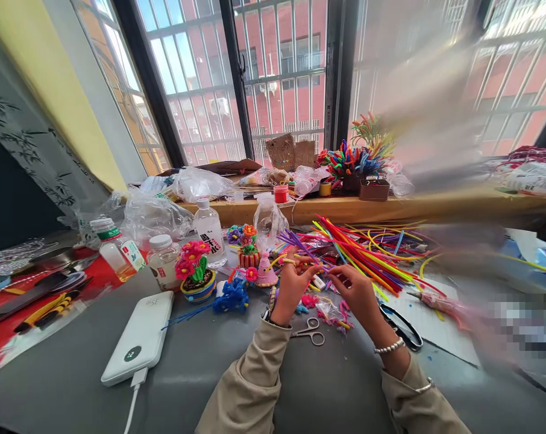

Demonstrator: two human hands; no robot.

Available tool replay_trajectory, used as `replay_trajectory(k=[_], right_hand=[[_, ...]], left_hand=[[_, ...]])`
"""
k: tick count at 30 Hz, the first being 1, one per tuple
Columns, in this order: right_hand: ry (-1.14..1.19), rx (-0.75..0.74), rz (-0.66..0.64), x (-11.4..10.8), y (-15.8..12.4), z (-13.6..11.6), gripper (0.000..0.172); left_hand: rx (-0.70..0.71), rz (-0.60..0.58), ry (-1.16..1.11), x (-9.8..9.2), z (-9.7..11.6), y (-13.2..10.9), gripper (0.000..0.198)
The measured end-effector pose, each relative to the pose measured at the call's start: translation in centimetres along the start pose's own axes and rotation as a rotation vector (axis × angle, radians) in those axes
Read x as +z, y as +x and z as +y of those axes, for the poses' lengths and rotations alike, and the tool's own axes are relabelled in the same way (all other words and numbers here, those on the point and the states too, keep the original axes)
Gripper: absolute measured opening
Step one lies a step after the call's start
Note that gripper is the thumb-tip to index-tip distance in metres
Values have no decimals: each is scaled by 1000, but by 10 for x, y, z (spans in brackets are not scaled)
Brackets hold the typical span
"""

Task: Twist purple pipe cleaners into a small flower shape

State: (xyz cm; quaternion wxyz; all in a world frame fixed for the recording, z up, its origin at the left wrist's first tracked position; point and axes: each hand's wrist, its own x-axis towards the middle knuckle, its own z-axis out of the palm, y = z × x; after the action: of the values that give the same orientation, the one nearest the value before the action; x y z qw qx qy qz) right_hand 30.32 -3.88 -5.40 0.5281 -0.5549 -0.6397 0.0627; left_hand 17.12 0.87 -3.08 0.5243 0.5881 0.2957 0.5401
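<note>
My left hand [294, 288] and my right hand [355, 294] are raised over the middle of the table, fingertips close together. Between them they pinch a thin purple pipe cleaner [325, 269]; its exact shape at the fingertips is too small to tell. Just behind the hands lies a pile of long coloured pipe cleaners [363, 256]. Below my left hand rests a pair of small scissors [310, 331]. Pink scraps and a bit of plastic wrap [329, 310] lie beneath the hands. A pink pipe-cleaner figure [266, 271] stands left of my left hand.
At left are a potted pink pipe-cleaner flower [195, 268], a blue fuzzy piece [231, 296], a white power bank [140, 337] and several bottles, one clear [208, 232]. A pink glue gun [445, 304] lies right. The sill [237, 212] holds craft materials. A blur covers the far right.
</note>
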Motion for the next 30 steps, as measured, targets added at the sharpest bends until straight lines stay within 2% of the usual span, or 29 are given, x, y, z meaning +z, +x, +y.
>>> replay_trajectory(k=[3,5,8,10,12,14,16,19,22,24,26,30], right_hand=[[24,-39,-87,2,0,-3,19],[68,-5,-67,-3,0,-2,22],[74,99,135,-14,2,5,29],[15,166,310,-21,3,11,32],[-54,194,414,-25,4,16,32],[-100,189,419,-26,5,20,31],[-161,170,343,-25,4,23,30],[-385,115,195,-21,1,31,27],[-599,70,125,-15,-4,42,25],[-664,69,101,-10,-6,48,21],[-698,71,76,-7,-6,51,17],[-715,110,79,-7,-4,47,16]], left_hand=[[16,27,-85,2,6,0,60],[55,66,-149,-1,11,2,60],[144,217,-242,-15,30,7,58],[257,358,-315,-28,52,8,54],[401,463,-318,-40,78,8,52],[544,553,-263,-47,99,7,50],[643,584,-169,-48,108,9,48],[633,547,2,-41,88,18,51],[407,375,169,-32,47,26,51],[269,313,230,-27,25,27,52],[257,301,226,-26,15,25,49],[349,392,266,-30,18,19,37]])
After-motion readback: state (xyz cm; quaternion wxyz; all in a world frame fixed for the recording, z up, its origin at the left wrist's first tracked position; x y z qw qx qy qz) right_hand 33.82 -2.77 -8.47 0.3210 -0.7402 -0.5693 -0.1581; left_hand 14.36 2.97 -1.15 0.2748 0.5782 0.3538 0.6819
